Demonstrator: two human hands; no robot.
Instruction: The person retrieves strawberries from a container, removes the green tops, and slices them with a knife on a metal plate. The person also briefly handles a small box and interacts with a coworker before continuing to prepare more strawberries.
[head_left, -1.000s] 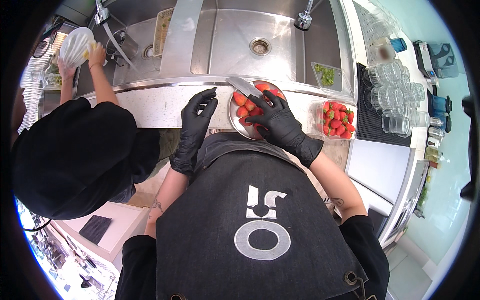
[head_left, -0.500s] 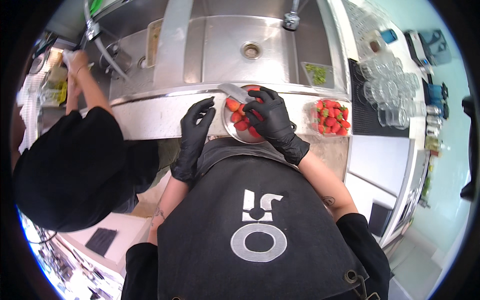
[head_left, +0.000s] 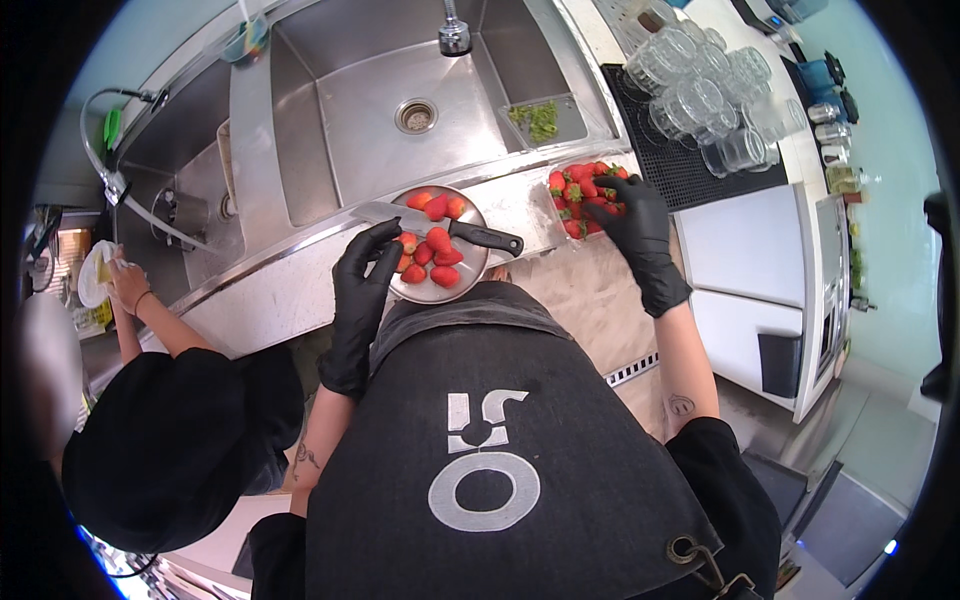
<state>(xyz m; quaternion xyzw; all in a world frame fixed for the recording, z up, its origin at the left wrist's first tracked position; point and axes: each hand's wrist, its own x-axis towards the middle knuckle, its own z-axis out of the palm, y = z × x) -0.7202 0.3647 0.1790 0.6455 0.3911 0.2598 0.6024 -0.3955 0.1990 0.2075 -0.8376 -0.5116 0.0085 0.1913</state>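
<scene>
The left hand (head_left: 362,285), in a black glove, rests with spread fingers on the left rim of a round metal bowl (head_left: 475,275); the fingers are released and grasp nothing. The bowl sits on the steel surface (head_left: 290,285) at the front edge of the sink (head_left: 400,90) and holds several cut strawberries (head_left: 432,258). A knife (head_left: 440,224) with a black handle lies across the top of the bowl, blade pointing to the left, handle to the right; neither hand touches it.

The right hand (head_left: 635,225), also gloved in black, is in a clear plastic container (head_left: 560,205) of whole strawberries (head_left: 578,190), just to the right of the bowl. Its fingers curl down among the fruit; whether they grip a berry cannot be told.

A smaller clear tub with green trimmings (head_left: 540,118) stands at the right end of the sink basin. A black mat (head_left: 672,165) to the right carries a group of upturned glass jars (head_left: 700,100). At the left, another person in black (head_left: 150,440) holds a pale cloth (head_left: 98,272) at a second basin.
</scene>
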